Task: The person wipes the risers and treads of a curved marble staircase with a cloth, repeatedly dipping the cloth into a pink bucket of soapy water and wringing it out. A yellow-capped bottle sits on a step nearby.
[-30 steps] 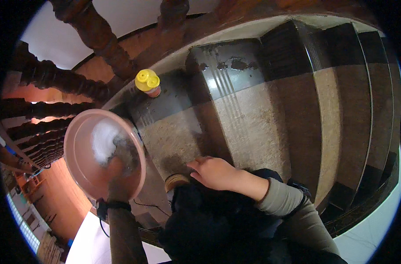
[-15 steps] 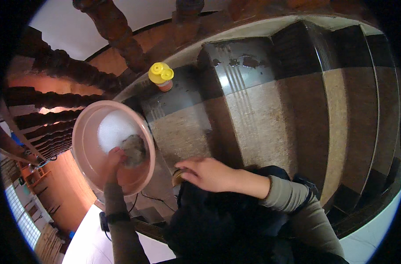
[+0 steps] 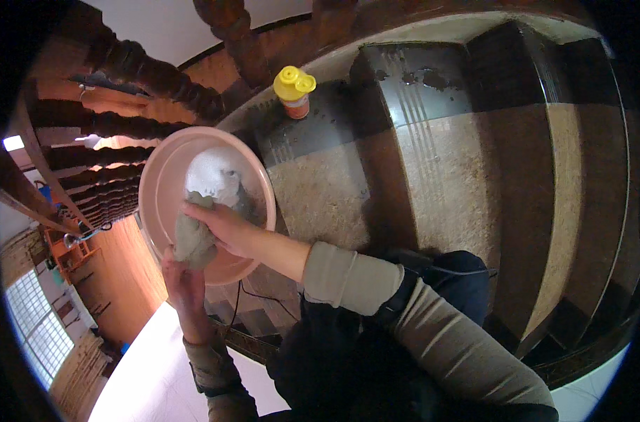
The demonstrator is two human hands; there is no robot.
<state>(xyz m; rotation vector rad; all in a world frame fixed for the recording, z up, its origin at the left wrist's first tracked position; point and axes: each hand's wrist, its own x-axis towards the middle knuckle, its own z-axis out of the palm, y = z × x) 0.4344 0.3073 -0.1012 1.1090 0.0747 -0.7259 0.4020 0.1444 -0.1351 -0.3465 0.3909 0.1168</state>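
Observation:
Both of my hands grip a wet grey-green cloth (image 3: pixel 193 235) over a pink plastic basin (image 3: pixel 160 181). My right hand (image 3: pixel 227 229) is closed round the upper part of the cloth; my left hand (image 3: pixel 185 285) holds its lower end near the basin's front left. White suds and greyish water (image 3: pixel 211 172) show in the basin, which stands on the stair at the balusters' side. Behind it to the right, an upright bottle (image 3: pixel 294 98) with an orange body and yellow cap stands on a dark tread.
Curved stone steps (image 3: pixel 439 183) with dark bands and wet patches run to the right. Turned wooden balusters (image 3: pixel 144 70) line the left and back, with an orange floor (image 3: pixel 116 281) visible below. A cable (image 3: pixel 278 302) lies on the step, and my dark-clothed legs fill the bottom middle.
The cloth has been lifted from the water in the basin. My right hand has moved from over the step into the basin area and closed on the cloth beside my left hand.

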